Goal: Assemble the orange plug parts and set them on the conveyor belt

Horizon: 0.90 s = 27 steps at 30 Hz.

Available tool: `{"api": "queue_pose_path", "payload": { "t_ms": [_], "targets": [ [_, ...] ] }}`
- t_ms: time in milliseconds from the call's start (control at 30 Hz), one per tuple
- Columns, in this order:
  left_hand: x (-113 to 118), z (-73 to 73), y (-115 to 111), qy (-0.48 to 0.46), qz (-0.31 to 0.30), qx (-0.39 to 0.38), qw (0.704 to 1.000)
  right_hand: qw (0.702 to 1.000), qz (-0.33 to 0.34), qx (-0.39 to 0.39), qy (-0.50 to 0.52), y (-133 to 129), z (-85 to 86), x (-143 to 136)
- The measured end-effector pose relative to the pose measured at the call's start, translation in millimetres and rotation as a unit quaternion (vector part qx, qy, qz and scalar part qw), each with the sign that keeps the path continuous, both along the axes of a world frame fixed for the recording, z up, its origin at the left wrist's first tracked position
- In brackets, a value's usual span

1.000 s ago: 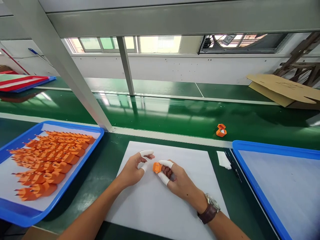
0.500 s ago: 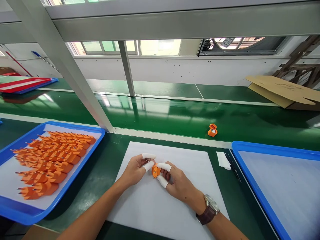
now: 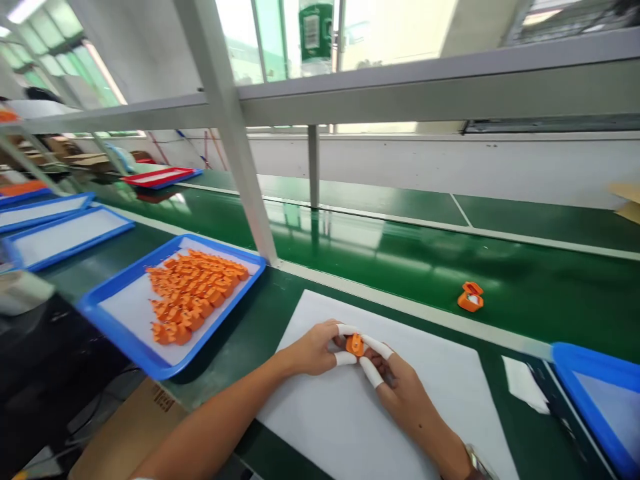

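"What can go wrong from here, in your opinion?"

"I think the small orange piece (image 3: 355,345) may slip or turn. Only fingertips hold it, and the white covers (image 3: 346,359) on them look rather smooth. If the left hand (image 3: 315,348) and the right hand (image 3: 405,390) press unequally, it could twist out."

"And how is the grip now?"

"Both hands are clamped on this same piece, each with thumb and forefinger. How strongly they press, I cannot tell."

"Where does the piece lie, relative to the grip?"

"Just below and right of the frame's centre, between the two pairs of fingertips: the left pair at its left side, the right pair at its right. (The fingers hide some of its edges, so I speak with caution.)"

"If it drops?"

"Probably it meets the white sheet (image 3: 443,373) and might roll onto the green counter (image 3: 270,300), because the sheet has no raised border."

"And farther away?"

"In the left half of the frame, the blue tray (image 3: 117,340) carries many similar orange pieces (image 3: 185,297), closely packed; a bump from the left forearm could disturb them. Toward the right, one orange case (image 3: 470,298) with raised lid stands alone, well apart from the hands."
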<state>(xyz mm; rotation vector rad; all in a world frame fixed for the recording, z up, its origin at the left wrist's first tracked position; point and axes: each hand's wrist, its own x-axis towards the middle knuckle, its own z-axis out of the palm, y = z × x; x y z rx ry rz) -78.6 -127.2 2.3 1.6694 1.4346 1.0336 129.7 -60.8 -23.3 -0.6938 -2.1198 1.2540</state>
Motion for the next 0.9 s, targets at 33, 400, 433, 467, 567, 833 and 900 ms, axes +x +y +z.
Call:
{"api": "queue_pose_path", "payload": {
  "t_ms": [33,400,433,467,567,833,900],
  "targets": [
    [0,-1.9,1,-0.013,0.008,-0.002,1.0,1.0,-0.013,-0.001,0.0,0,-2.8,0],
    [-54,77.2,-70,-0.036,0.301,0.212,0.929,0.996,-0.051,0.042,-0.053,2,-23.8,6],
    [-70,86.6,-89,-0.028,0.342,0.227,0.912,0.996,-0.048,0.046,-0.054,2,-24.4,5],
    [-88,93.9,-108,-0.023,0.398,0.252,0.882,0.996,-0.043,0.049,-0.054,2,-25.0,5],
    [-153,100.1,-169,0.036,0.565,0.298,0.769,0.997,-0.034,0.05,-0.048,0,-25.3,2],
    [-250,50.0,-270,0.257,0.612,-0.116,0.739,0.996,-0.066,0.053,-0.034,-13,-18.1,-5],
    [-254,42.3,-268,0.259,0.588,-0.134,0.754,0.996,-0.059,0.053,-0.047,-10,-19.8,-2]
  ]
}}
